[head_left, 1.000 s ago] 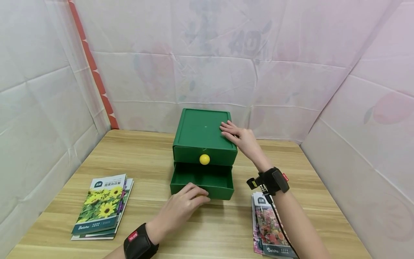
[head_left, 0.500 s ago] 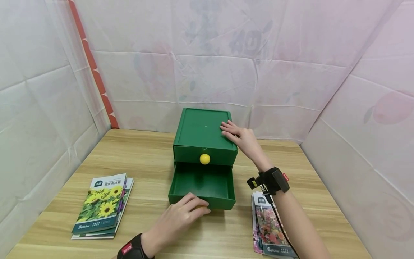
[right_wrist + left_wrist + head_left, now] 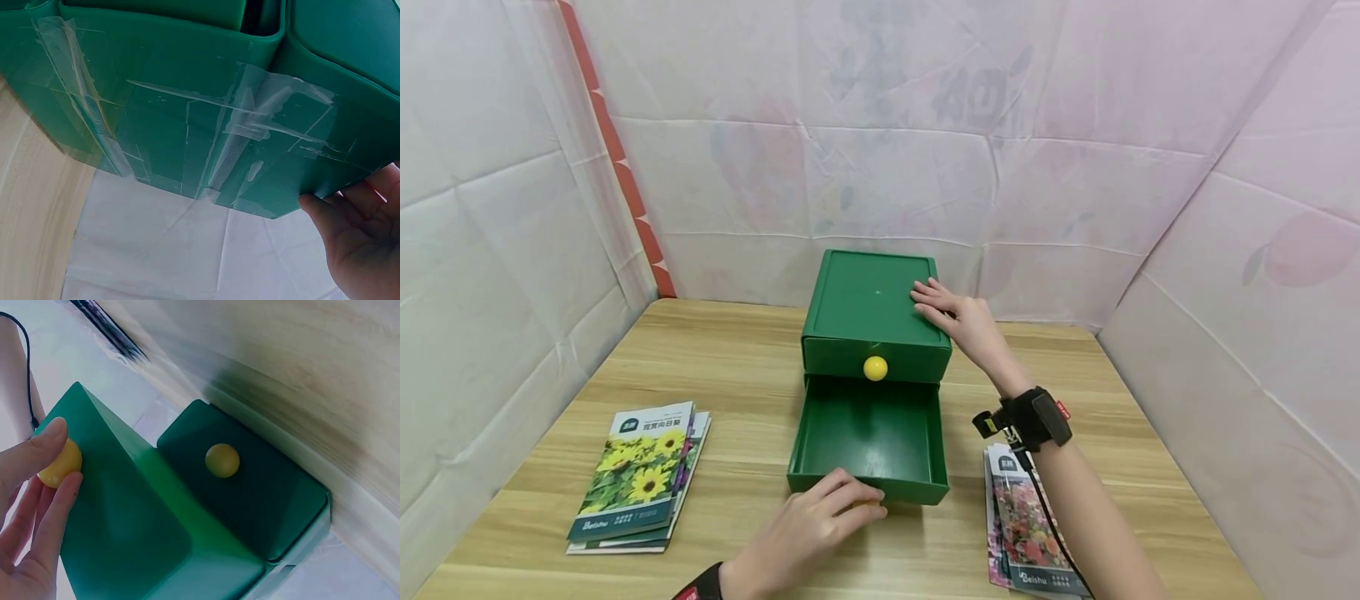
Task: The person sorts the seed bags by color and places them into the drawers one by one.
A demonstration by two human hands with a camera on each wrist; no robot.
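the left hand [image 3: 808, 533] is down at the front of the lower drawer [image 3: 868, 442], and its fingers [image 3: 53, 487] are curled round the drawer's yellow knob [image 3: 61, 464], pinching it between thumb and forefinger as the left wrist view shows plainly. that lower drawer stands pulled well out of the green drawer box [image 3: 872, 312], its inside showing bare green floor and walls, its front edge close to the near side of the wooden surface [image 3: 737, 392]. above it the upper drawer [image 3: 876, 360] sits flush in the box, its own yellow knob [image 3: 876, 368] sticking out at the middle of the front. the right hand [image 3: 958, 321] lies on the top of the box at its right rear corner, fingers [image 3: 925, 300] straight and flat, pressing down and gripping nothing; in the right wrist view the fingertips [image 3: 312, 205] show at the box's edge, beside a side wall patched with clear tape [image 3: 250, 144]. the box stands in the middle of the surface, towards the back, near the white sheeting [image 3: 880, 150] draped behind. on the left of the surface lies a small stack of booklets, a sunflower booklet [image 3: 643, 471] on top, well apart from the box. on the right, just under the right forearm, lies a second stack with a pink-flower booklet [image 3: 1026, 533] on top, near the drawer's right corner. a black wrist strap [image 3: 1033, 419] sits on the right wrist with a cable trailing down.
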